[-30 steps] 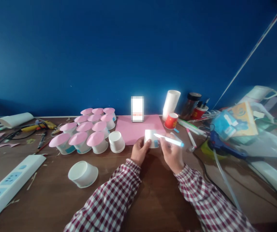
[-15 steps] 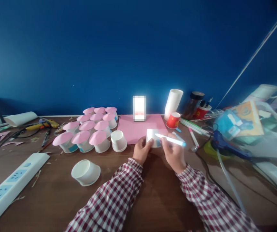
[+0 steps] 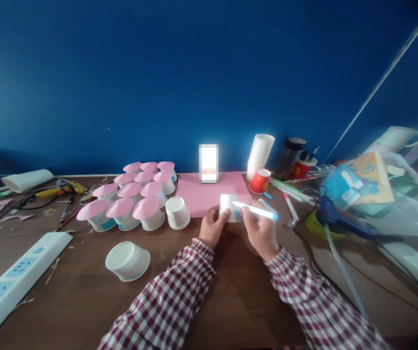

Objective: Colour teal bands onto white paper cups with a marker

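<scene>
My left hand [image 3: 213, 226] grips the left side of a white paper cup [image 3: 227, 204], which has a bluish patch low on its right side. In my right hand [image 3: 262, 233] is a white marker pen [image 3: 260, 210] with a light blue end, its tip at the cup's wall. Whether the tip touches cannot be made out. Behind the cup lies a sheet of pink paper [image 3: 197, 194]. Left of my left hand stands an upturned white paper cup [image 3: 177, 214], and another white cup [image 3: 127, 261] sits nearer to me.
Several cups with pink paper caps [image 3: 146, 208] stand in rows at the left. A power strip [image 3: 19, 272] lies front left. To the right are stacked white cups [image 3: 261, 153], a red cup [image 3: 259, 181], a blue glue gun [image 3: 343, 218] with cables, and plastic bags [image 3: 406, 194].
The whole view has shifted very slightly, moving things a little to the left. Both hands keep their hold on the cup and the marker pen, almost unmoved.
</scene>
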A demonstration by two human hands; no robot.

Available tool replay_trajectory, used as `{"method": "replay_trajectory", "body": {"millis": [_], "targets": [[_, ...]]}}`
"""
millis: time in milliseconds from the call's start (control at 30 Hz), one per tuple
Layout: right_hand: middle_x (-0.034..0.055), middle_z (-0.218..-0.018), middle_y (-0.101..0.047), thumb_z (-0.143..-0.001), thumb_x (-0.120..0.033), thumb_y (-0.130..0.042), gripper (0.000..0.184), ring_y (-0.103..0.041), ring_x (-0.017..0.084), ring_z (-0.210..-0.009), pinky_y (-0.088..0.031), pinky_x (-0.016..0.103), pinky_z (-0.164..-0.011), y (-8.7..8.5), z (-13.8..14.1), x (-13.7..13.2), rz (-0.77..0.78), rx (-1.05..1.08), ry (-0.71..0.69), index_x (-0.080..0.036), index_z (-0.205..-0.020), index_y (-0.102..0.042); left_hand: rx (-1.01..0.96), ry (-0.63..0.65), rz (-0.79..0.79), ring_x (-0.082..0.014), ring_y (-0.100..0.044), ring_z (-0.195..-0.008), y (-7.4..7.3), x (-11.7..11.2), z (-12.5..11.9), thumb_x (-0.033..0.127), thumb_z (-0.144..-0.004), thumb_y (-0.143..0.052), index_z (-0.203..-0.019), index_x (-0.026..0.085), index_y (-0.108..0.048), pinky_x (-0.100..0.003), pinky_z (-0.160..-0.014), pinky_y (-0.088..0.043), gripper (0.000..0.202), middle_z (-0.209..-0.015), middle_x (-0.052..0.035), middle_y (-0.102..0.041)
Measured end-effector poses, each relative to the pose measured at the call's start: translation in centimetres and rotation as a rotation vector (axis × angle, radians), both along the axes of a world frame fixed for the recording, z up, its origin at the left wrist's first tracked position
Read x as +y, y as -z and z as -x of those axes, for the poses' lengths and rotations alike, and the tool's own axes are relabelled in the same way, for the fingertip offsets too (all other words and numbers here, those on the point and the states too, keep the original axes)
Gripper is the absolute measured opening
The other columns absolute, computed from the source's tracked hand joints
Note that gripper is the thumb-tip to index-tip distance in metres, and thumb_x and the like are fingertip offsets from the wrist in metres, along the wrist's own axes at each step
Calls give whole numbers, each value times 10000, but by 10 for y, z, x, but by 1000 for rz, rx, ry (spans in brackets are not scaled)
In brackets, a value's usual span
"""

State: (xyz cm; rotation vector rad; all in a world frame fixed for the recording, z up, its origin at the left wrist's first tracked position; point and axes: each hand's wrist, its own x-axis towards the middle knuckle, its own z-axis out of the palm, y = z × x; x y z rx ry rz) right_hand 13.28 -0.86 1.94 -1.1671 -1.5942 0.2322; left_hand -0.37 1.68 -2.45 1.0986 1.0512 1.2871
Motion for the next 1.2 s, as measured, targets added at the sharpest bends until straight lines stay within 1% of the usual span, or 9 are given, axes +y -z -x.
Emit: {"method": "replay_trajectory", "body": {"millis": [133, 267, 433, 567, 700, 867, 1067, 1200], "targets": [[59, -792, -660, -921, -343, -484, 218, -619, 164, -658, -514, 269, -594, 0, 0, 0, 3, 2, 1, -175, -914, -623, -22, -6, -6, -251, -635, -929, 3, 1, 1, 464, -745, -669, -1098, 128, -647, -332, -795, -496, 488, -1022, -117, -703], [61, -797, -662, -922, -342, -480, 222, -616, 164, -658, -510, 271, -599, 0, 0, 0, 5, -5, -1, -172, -913, -624, 5, 0, -2, -247, -638, -908, 5, 1, 1, 483, -761, -646, -1136, 122, -625, -325, -763, -500, 521, -1033, -124, -699], [59, -780, -655, -919, -333, -485, 219, -604, 162, -652, -500, 269, -594, -1, 0, 0, -3, -17, 7, -165, -901, -625, 36, 3, -16, -243, -633, -937, 3, 1, 1, 487, -776, -629, -1147, 107, -611, -326, -795, -496, 531, -1070, -135, -687], [59, -783, -650, -918, -317, -486, 213, -605, 162, -661, -496, 267, -596, -2, 0, 0, -6, -23, 0, -161, -902, -631, 38, -1, -2, -242, -638, -928, 1, -1, 0, 491, -767, -637, -1148, 107, -610, -324, -792, -499, 542, -1052, -132, -693], [58, -782, -649, -918, -315, -488, 207, -610, 166, -674, -498, 266, -598, -1, 0, 0, -11, -19, 3, -164, -908, -629, 42, -3, -22, -243, -632, -953, 2, 0, 1, 480, -775, -632, -1137, 109, -618, -326, -812, -495, 519, -1064, -129, -690], [62, -798, -655, -917, -319, -492, 205, -617, 171, -694, -506, 272, -617, 0, -1, 0, -11, -14, -2, -165, -917, -627, 24, -12, -23, -232, -643, -884, 5, 1, 1, 477, -760, -648, -1125, 120, -638, -319, -773, -501, 511, -1012, -118, -705], [64, -824, -658, -914, -316, -499, 203, -617, 171, -703, -512, 283, -652, 2, -1, 0, -1, -9, -10, -163, -931, -632, 9, -16, 0, -213, -643, -815, 4, 1, 1, 480, -743, -663, -1117, 121, -644, -290, -702, -500, 518, -963, -109, -712], [64, -827, -660, -914, -314, -498, 203, -616, 174, -713, -512, 289, -664, 2, -1, 1, 7, -14, -12, -166, -930, -636, -11, -15, 8, -217, -645, -820, 3, 0, 0, 478, -731, -674, -1113, 124, -649, -295, -713, -505, 521, -953, -107, -714]]}}
